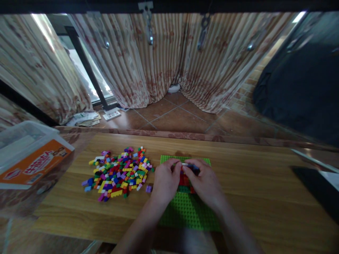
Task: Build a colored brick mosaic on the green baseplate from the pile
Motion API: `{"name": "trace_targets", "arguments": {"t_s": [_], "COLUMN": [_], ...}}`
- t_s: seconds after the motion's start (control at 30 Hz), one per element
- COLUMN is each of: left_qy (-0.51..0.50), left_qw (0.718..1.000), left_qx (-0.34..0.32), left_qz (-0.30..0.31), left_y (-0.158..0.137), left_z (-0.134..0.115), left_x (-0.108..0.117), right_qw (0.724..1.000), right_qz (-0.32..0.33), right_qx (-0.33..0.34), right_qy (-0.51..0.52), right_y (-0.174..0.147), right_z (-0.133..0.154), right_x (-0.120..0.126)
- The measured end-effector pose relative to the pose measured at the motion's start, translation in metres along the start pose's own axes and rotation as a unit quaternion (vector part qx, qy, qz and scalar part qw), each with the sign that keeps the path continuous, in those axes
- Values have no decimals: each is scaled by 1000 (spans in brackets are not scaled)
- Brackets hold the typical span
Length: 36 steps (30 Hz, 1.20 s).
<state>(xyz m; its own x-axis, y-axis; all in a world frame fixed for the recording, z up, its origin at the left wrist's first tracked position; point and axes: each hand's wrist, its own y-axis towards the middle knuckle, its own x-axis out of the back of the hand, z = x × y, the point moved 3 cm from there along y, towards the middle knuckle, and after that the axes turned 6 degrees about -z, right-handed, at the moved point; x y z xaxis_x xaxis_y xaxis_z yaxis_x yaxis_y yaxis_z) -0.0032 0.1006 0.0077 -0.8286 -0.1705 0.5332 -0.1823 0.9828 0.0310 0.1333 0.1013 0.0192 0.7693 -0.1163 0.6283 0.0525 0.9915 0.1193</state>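
A green studded baseplate (190,211) lies on the wooden table under both my hands. Red bricks (184,180) and dark green bricks (184,189) are built up at its middle, with some blue bricks (195,170) behind my right fingers. My left hand (166,178) and my right hand (202,180) meet above this build, fingers closed. Between their fingertips shows a small white toy brick (184,164), pinched from both sides. My fingers cover much of the build. One purple brick (148,189) sits just left of the plate.
Left of the plate spreads a pile of many-coloured loose bricks (119,174). A clear plastic box (37,155) with an orange label stands beyond the table's left end. At the right end lies a black flat object (315,190). Striped curtains (159,63) hang behind the table (254,187).
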Motion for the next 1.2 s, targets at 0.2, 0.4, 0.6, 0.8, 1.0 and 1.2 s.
{"name": "trace_targets", "arguments": {"t_s": [0.2,0.4,0.6,0.8,1.0,1.2], "left_qy": [-86,-88,-114,-109,-158,-139], "left_qw": [995,996,992,992,984,987], "left_qx": [19,18,7,9,-2,14], "left_qz": [46,31,55,58,88,83], "left_y": [5,6,4,6,6,6], "left_z": [-3,-5,0,5,4,11], "left_x": [4,5,4,5,2,-3], "right_qw": [1000,999,998,995,992,996], "right_qz": [4,16,23,-5,-10,41], "right_qx": [-20,-38,-40,-63,-74,-51], "right_qy": [13,33,48,75,97,59], "right_y": [1,3,3,3,8,8], "right_z": [-4,-5,-6,-13,-19,-27], "right_x": [-4,-6,-6,1,17,22]}}
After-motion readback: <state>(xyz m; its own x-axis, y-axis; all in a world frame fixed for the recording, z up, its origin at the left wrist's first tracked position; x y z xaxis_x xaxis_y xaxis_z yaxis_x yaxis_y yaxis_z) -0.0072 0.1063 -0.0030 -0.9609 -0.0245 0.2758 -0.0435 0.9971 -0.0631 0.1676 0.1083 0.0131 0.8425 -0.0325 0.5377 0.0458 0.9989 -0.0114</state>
